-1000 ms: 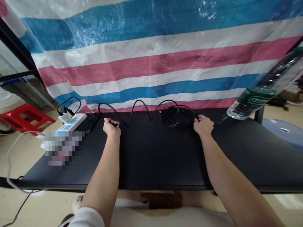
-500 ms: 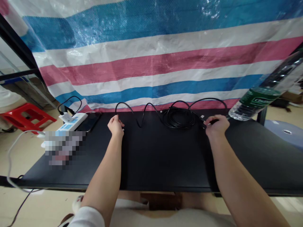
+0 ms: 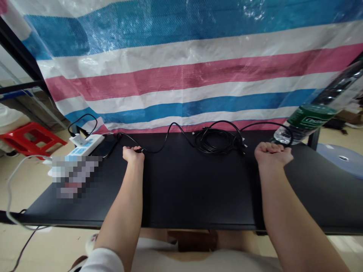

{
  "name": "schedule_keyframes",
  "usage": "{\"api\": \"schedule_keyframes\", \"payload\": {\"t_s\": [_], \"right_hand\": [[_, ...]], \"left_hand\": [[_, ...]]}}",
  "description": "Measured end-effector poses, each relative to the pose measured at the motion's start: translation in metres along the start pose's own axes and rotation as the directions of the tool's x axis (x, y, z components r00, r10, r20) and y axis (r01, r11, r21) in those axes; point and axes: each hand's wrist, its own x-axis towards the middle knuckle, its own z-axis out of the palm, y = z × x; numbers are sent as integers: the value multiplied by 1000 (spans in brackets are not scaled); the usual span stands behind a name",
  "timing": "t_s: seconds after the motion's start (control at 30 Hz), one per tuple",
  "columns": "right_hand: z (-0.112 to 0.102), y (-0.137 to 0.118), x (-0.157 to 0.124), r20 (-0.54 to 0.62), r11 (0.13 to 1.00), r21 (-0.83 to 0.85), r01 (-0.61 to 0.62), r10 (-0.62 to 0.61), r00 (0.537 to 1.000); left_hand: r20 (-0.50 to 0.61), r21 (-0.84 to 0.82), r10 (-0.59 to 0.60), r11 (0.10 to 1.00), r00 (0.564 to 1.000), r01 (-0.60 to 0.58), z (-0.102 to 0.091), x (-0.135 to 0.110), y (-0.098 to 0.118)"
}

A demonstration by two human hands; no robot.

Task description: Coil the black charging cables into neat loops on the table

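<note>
A black cable (image 3: 217,152) lies in a loose coil at the back middle of the black tabletop (image 3: 195,192). From the coil, one strand runs left in waves towards my left hand (image 3: 133,155), which is closed around its end. Another strand arches right and bends down into my right hand (image 3: 272,154), whose fingers are curled round it. Both fists rest low over the table, wide apart on either side of the coil. Small pale-tipped ends stick out beside the coil. My fingers hide the gripped parts of the cable.
A large water bottle (image 3: 310,119) with a green label stands tilted-looking behind my right hand. At left are a white power strip (image 3: 95,142), a phone (image 3: 106,146) and a blurred patch. A striped plastic sheet (image 3: 181,81) hangs along the back edge.
My hands have moved farther apart, the left one leftwards and the right one rightwards. The strand on the left has straightened and flattened; the right strand now stretches farther right.
</note>
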Motion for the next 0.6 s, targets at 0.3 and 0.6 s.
{"api": "schedule_keyframes", "payload": {"t_s": [0.3, 0.6], "right_hand": [[50, -4, -42, 349, 975, -101, -196, 219, 911], [70, 2, -65, 479, 900, -407, -154, 354, 803]], "left_hand": [[257, 262, 84, 953, 963, -153, 10, -31, -25], [338, 395, 213, 852, 917, -344, 6, -30, -31]]}}
